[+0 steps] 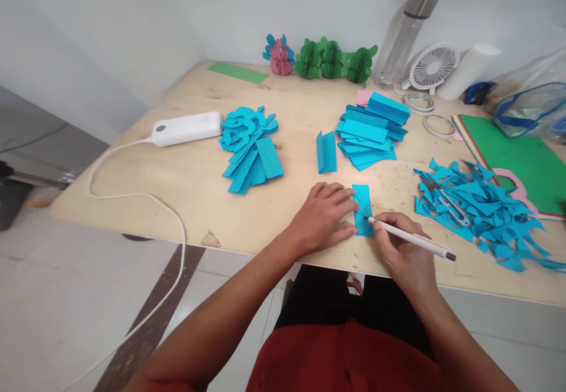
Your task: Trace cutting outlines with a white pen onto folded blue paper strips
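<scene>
Watching from afar, I judge that everything turns on how the white pen (413,240) meets the blue strip (364,209). The strip lies on the desk (300,103) near its front edge, between the two hands, its long axis running nearly from twelve to six, the top leaning slightly toward eleven. Dark curves mark its face.

My right hand (404,259) sits just off the strip at about four o'clock, thumb and fingers pinched around the pen near its tip. The shaft slants away toward four, so it crosses the strip's axis at a steep angle. The tip is over the strip's right half, below its middle; whether it presses on the paper I cannot tell.

My left hand (325,215) is at nine o'clock, palm down, fingers stretched toward three, gripping nothing, the fingertips at the strip's left edge. Both hands are about equally close to the strip.

From the strip, a folded blue piece (326,152) is at eleven, a stack of folded blue paper (371,129) at twelve, and a heap of blue scraps (490,215) at three.
</scene>
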Demonstrator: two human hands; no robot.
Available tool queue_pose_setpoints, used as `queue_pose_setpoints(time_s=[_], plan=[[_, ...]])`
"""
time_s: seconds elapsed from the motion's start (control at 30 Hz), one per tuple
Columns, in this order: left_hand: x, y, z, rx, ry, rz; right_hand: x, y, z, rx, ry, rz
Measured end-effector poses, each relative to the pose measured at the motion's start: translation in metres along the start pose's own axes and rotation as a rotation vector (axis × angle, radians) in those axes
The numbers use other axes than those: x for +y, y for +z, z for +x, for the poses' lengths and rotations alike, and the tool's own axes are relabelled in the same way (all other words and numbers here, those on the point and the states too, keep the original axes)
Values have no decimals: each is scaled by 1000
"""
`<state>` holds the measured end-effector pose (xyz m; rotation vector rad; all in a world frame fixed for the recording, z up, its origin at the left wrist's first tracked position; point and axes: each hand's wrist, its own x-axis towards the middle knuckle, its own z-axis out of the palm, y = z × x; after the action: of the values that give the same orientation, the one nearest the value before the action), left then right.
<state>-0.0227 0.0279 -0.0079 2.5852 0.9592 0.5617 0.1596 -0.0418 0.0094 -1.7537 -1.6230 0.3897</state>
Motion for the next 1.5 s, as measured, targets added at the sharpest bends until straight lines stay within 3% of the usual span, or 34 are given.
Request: queue_pose_setpoints(time_s=[1.5], plan=[[1,-2,1,-12,-8,4,-3,-3,-5,-10,-87,-71]])
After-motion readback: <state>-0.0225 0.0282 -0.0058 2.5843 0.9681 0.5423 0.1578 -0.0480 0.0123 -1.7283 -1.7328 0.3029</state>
